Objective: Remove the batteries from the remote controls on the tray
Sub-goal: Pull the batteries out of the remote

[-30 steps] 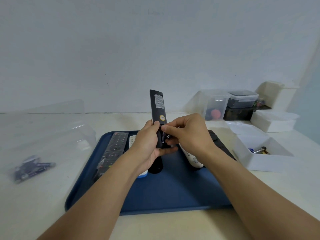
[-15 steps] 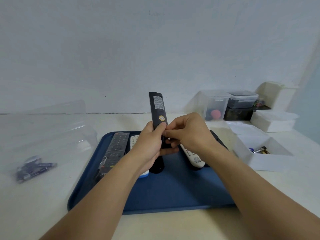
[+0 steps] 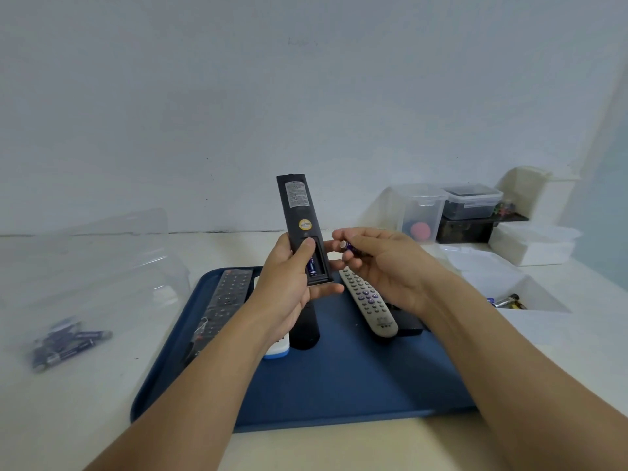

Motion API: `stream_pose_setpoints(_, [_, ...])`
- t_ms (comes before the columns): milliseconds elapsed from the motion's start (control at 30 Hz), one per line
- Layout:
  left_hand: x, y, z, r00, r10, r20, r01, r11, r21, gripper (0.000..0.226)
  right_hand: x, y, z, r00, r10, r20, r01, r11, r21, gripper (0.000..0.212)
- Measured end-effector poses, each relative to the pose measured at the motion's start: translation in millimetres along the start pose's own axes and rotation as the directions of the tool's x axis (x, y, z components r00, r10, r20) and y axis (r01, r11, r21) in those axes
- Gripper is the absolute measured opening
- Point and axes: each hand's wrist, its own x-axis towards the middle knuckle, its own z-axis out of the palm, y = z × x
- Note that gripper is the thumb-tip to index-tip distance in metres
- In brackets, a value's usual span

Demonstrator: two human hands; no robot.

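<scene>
Black remote (image 3: 299,212) stood upright above blue tray (image 3: 356,385), gripped by L hand (image 3: 289,287); one battery (image 3: 312,265) left lengthwise in bay. R hand (image 3: 390,266), just right, pinched removed battery (image 3: 350,248).

This looks like a plain work room, set up for one small job. A bare pale wall (image 3: 306,96) stands behind a white table (image 3: 102,402). Plastic boxes (image 3: 472,202) are stacked in the far right corner (one clear box has something red inside). A white box (image 3: 530,297) holds loose batteries, and a clear bag (image 3: 68,341) on the left holds more. A blue tray (image 3: 339,385) carries several remotes (image 3: 368,300).
</scene>
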Motion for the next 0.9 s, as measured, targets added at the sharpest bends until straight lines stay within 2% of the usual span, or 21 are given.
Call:
stream_pose_setpoints(100, [2, 0, -3, 1.0, 0.009, -0.015, -0.009, 1.0, 0.004, 0.022, -3, -5, -2, 0.997, -0.009, 0.074, 0.009, 1.0, 0.001, 0.02])
stream_pose_setpoints(200, [2, -1, -3, 1.0, 0.01, -0.001, -0.01, 1.0, 0.019, 0.023, -6, -2, 1, 0.992, -0.123, 0.01, 0.124, 0.986, -0.113, 0.02])
stream_pose_setpoints(300, [2, -3, 0, 0.999, -0.013, 0.046, 0.015, 0.999, -0.043, 0.025, -10, 1, 8, 0.92, -0.375, -0.118, 0.312, 0.878, -0.363, 0.017])
stream_pose_setpoints(367, [1, -4, 1, 0.994, -0.044, 0.097, 0.054, 0.994, -0.098, 0.029, -11, 3, 11, 0.857, -0.501, -0.118, 0.388, 0.78, -0.491, 0.018])
stream_pose_setpoints(433, [2, -6, 0, 0.992, -0.039, 0.117, 0.049, 0.995, -0.088, 0.032, -9, 5, 11, 0.828, -0.556, -0.064, 0.423, 0.698, -0.578, 0.013])
stream_pose_setpoints(500, [3, -9, -1, 0.996, -0.006, 0.09, 0.009, 0.999, -0.041, 0.029, -6, 6, 7, 0.832, -0.553, 0.046, 0.439, 0.606, -0.664, 0.002])
stream_pose_setpoints(567, [5, -12, -4, 0.999, 0.038, 0.034, -0.039, 0.999, 0.023, 0.026, -4, 8, 4, 0.838, -0.516, 0.178, 0.456, 0.481, -0.749, 0.018])
stream_pose_setpoints(633, [7, -14, -7, 0.997, 0.083, 0.003, -0.082, 0.989, 0.121, 0.024, -5, 7, 4, 0.849, -0.462, 0.258, 0.462, 0.411, -0.786, 0.031])
stream_pose_setpoints(733, [6, -15, -6, 0.991, 0.13, 0.008, -0.129, 0.969, 0.209, 0.026, -3, 7, 1, 0.87, -0.411, 0.273, 0.452, 0.441, -0.775, 0.032])
stream_pose_setpoints(900, [5, -11, -5, 0.989, 0.145, 0.018, -0.145, 0.965, 0.218, 0.029, 0, 9, 0, 0.896, -0.351, 0.271, 0.43, 0.536, -0.727, 0.021])
